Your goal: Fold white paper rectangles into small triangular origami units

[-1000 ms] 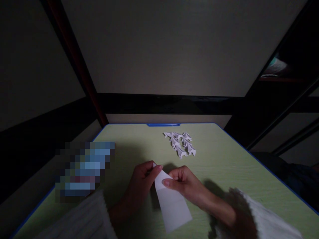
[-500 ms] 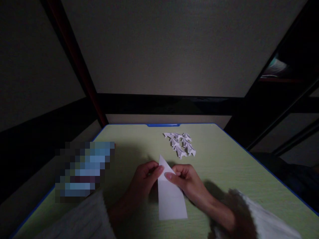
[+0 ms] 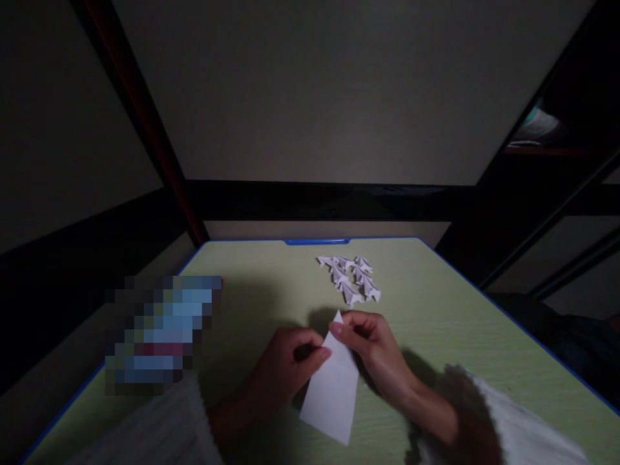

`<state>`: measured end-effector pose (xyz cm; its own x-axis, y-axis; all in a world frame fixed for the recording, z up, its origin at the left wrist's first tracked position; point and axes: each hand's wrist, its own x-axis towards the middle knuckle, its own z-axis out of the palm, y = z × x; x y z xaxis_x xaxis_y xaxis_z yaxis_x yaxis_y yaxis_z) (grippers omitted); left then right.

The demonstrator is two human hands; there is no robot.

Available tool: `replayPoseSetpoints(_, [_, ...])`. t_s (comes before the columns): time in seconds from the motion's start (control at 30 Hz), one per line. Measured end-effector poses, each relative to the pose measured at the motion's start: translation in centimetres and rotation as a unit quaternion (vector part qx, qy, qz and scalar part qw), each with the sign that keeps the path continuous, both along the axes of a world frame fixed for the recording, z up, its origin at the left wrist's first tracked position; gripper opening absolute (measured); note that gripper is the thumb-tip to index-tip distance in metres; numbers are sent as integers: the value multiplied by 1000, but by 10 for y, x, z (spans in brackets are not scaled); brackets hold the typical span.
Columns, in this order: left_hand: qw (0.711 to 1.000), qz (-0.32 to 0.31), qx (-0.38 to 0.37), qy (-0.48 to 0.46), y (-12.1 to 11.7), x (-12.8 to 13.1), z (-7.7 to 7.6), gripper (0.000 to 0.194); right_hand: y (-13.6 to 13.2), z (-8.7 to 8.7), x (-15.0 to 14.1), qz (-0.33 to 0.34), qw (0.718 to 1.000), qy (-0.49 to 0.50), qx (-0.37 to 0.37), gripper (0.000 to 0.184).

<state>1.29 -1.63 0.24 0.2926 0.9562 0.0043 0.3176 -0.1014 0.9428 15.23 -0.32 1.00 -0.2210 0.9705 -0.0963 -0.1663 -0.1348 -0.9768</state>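
A white sheet of paper (image 3: 332,395), folded to a point at its far end, is held just above the table between both my hands. My left hand (image 3: 295,361) pinches its left edge between thumb and fingers. Closer to the tip, my right hand (image 3: 371,339) grips the right side, thumb on top and fingers underneath. Beyond the hands lie several small folded white paper pieces (image 3: 349,292), grouped close together. The paper's underside is hidden.
The pale green table (image 3: 436,310) has a blue rim with a blue handle-like strip (image 3: 317,242) at the far edge. A blurred-out flat object (image 3: 169,329) lies on the left. Behind the table rises a panelled wall (image 3: 314,97).
The paper has turned, its tip swinging right and its near end left. My right hand has moved up toward the tip, while my left has slid lower along the left edge.
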Motion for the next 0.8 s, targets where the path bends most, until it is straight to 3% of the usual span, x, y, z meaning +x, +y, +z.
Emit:
replayPoseSetpoints(0.27, [998,-22,-53,-21,3,1,0,18,0,-3,1,-19,1000,14,15,25])
replayPoseSetpoints(0.6, [999,-27,-24,3,3,-1,3,25,1,-3,0,-23,997,50,53,13])
replayPoseSetpoints(0.8, [999,-28,-31,5,3,0,5,23,1,-5,2,-25,996,77,35,14])
